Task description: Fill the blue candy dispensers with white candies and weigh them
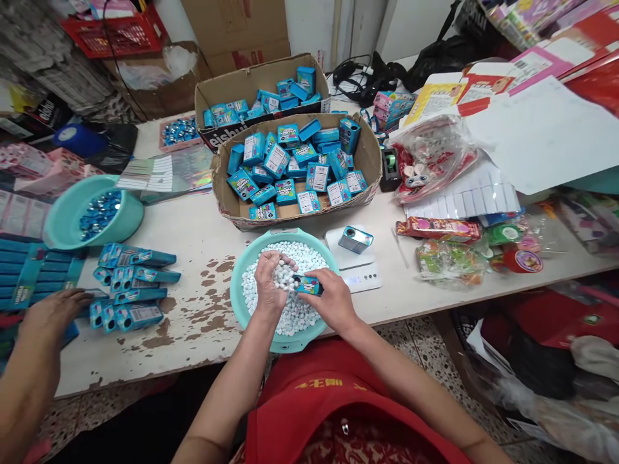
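Over a turquoise basin (235, 293) full of small white candies (294, 319), my left hand (269, 278) is cupped around a heap of the same candies. My right hand (334, 299) grips a small blue candy box (309, 285), tilted on its side. The box's end meets the candies at my left palm. Just right of the basin, another blue box (355, 239) rests on a white digital scale (362, 278).
Two cardboard boxes, a front one (227, 209) and a back one (206, 96), hold many blue boxes. At left, a co-worker's hand (51, 316) is near rows of blue boxes (138, 316). A turquoise tub (130, 216) contains shiny blue pieces. Packaged sweets (449, 261) lie at right.
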